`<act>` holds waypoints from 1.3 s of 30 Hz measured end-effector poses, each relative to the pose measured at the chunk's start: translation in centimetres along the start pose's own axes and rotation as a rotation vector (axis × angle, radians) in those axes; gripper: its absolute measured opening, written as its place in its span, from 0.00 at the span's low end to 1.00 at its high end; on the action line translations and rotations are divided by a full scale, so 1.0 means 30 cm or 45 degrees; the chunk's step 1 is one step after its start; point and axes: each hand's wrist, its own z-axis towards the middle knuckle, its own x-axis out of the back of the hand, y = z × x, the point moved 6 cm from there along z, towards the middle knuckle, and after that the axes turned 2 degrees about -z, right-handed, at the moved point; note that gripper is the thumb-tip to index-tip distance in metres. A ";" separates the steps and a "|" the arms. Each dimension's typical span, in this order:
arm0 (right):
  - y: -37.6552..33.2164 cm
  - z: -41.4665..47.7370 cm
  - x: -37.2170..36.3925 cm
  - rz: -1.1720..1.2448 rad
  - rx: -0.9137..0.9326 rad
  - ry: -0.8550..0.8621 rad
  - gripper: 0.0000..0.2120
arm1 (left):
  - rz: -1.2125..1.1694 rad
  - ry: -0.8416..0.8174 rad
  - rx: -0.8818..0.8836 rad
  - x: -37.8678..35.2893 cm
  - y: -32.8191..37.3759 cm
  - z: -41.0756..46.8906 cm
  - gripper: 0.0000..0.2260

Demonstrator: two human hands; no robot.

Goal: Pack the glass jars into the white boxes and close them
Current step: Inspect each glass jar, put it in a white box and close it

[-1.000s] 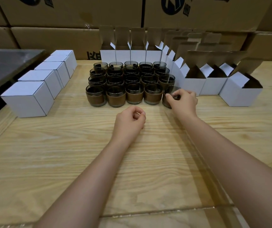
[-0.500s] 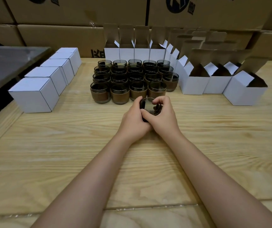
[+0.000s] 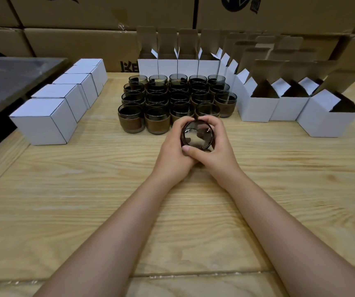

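Observation:
A dark glass jar is tipped toward me in the middle of the wooden table, its round mouth facing the camera. My left hand curls round its left side and my right hand curls round its right side, thumbs meeting below it. Behind them stand several more jars with brown bands, packed in rows. Open white boxes with raised flaps line the back and right. Closed white boxes sit in a row at the left.
Large brown cartons are stacked along the back wall. A grey metal surface adjoins the table at the far left. The table's plank seam runs across near my forearms.
My right hand took a jar from the front row's right end and brought it to the middle. My left hand joined it, and the jar is now tipped toward me.

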 end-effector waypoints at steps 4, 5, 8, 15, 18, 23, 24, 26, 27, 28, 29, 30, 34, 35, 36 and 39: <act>-0.001 0.000 -0.003 0.052 0.008 -0.019 0.28 | 0.018 -0.029 0.020 -0.004 -0.013 0.001 0.31; -0.003 0.001 -0.003 0.054 0.013 -0.013 0.28 | 0.011 -0.033 0.024 -0.006 -0.014 0.001 0.31; -0.004 0.005 -0.005 0.060 0.017 0.000 0.28 | 0.000 -0.020 0.014 -0.007 -0.015 0.000 0.31; -0.006 0.011 0.001 0.024 -0.021 0.061 0.27 | -0.038 0.032 -0.031 0.006 -0.008 -0.003 0.31; -0.004 0.013 0.011 0.006 -0.071 0.090 0.26 | -0.020 0.017 -0.052 0.002 -0.001 -0.005 0.33; -0.022 0.014 0.026 -0.120 -0.074 0.183 0.21 | 0.021 -0.041 -0.073 -0.011 0.008 -0.008 0.34; -0.027 0.014 0.027 -0.129 -0.060 0.196 0.19 | 0.030 -0.044 -0.082 -0.011 0.009 -0.009 0.34; -0.033 0.015 0.028 -0.123 -0.044 0.217 0.16 | 0.038 -0.048 -0.101 -0.011 0.012 -0.011 0.33; -0.034 0.015 0.028 -0.115 -0.042 0.225 0.14 | 0.037 -0.051 -0.110 -0.010 0.015 -0.012 0.33; -0.034 0.015 0.028 -0.107 -0.039 0.233 0.12 | 0.035 -0.053 -0.121 -0.011 0.019 -0.012 0.32; -0.034 0.015 0.029 -0.101 -0.036 0.243 0.10 | 0.033 -0.055 -0.133 -0.010 0.023 -0.013 0.32; -0.034 0.016 0.030 -0.095 -0.032 0.253 0.09 | 0.031 -0.054 -0.143 -0.009 0.027 -0.013 0.32; -0.025 0.021 0.031 -0.011 -0.037 0.224 0.07 | -0.028 -0.050 -0.117 -0.003 0.021 -0.010 0.34; -0.024 0.023 0.032 0.034 -0.039 0.203 0.07 | -0.055 -0.048 -0.098 0.000 0.015 -0.009 0.35; -0.024 0.025 0.033 0.079 -0.040 0.179 0.08 | -0.079 -0.045 -0.078 0.001 0.010 -0.008 0.35; -0.023 0.029 0.036 0.201 -0.049 0.068 0.10 | -0.134 -0.021 -0.043 0.009 0.003 -0.005 0.36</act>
